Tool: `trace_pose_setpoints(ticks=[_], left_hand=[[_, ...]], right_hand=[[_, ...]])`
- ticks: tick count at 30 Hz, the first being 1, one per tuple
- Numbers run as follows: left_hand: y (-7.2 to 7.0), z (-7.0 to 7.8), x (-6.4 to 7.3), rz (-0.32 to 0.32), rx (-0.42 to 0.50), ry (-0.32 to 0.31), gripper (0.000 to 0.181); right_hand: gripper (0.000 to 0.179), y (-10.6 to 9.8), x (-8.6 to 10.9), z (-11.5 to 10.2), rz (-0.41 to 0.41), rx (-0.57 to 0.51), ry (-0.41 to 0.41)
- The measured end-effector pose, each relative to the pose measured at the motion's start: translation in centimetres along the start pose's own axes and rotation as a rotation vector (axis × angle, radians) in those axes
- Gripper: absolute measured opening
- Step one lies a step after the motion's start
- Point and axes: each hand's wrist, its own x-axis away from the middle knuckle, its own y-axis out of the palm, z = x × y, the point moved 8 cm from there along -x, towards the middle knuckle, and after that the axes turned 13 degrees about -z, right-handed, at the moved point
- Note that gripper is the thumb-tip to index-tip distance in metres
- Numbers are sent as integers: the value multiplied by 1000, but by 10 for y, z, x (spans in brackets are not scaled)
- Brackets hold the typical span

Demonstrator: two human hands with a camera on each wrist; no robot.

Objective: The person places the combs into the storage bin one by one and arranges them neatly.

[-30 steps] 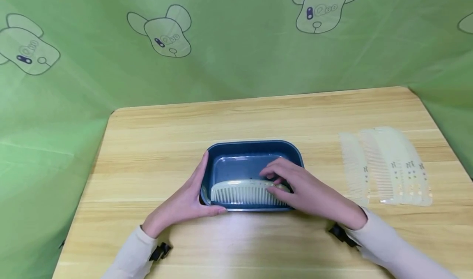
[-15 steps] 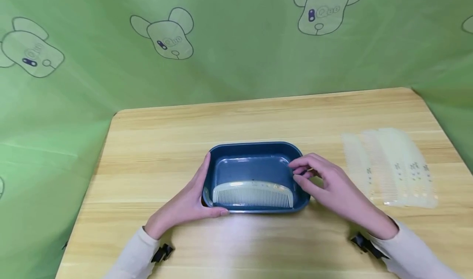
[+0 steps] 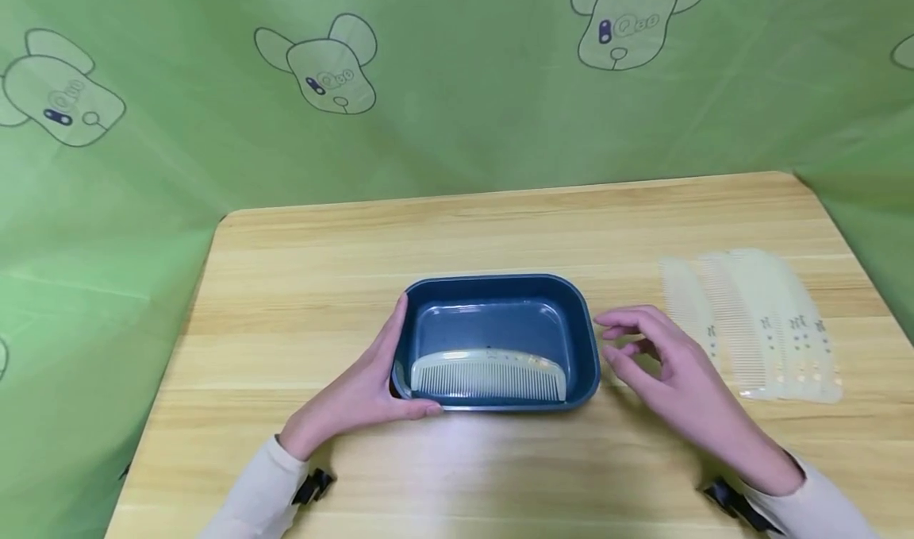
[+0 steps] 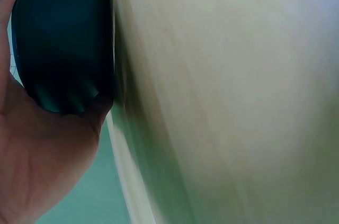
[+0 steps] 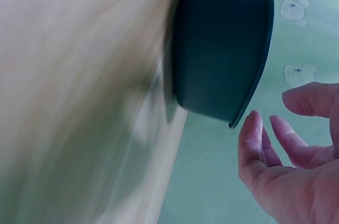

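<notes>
A dark blue rectangular tray [image 3: 493, 325] stands in the middle of the table. Inside it, a pale green comb [image 3: 489, 376] lies along the near wall with its teeth toward the person. My left hand [image 3: 364, 384] holds the tray's left end, thumb along the near side and fingers at the far left corner. Just off the right wall hovers my right hand [image 3: 667, 364], its fingers loosely bent and nothing between them. The right wrist view shows a gap between those fingertips [image 5: 250, 128] and the tray [image 5: 222, 49].
Several pale translucent combs [image 3: 750, 325] lie in an overlapping row at the right of the wooden table [image 3: 321, 261]. A green cloth [image 3: 457, 110] printed with cartoon heads hangs behind and at both sides.
My right hand has let go of the comb in the tray and drawn out to the right, past the tray's wall. The left hand keeps its place on the tray.
</notes>
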Motion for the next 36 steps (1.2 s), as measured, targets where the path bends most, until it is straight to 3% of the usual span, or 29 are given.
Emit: trace_pose_setpoints(ticks=[8,12,21,28,36], left_hand=[[1,1,-3,-3,-2,16,147],[3,1,-3,2,1,25,147],[1,2,-2,7,-11,23,147],[-1,1,-2,6,-7,22,148],[1,0,-1,5,-6,21,147]], right_hand=[[61,-24,25,22,104,35,128],[63,-34,39,37,117,76,204],[73,-38,43,72,-54,76,330],[74,-43,47,89,-67,167,404],[79,-47,54,101,-60,294,417]])
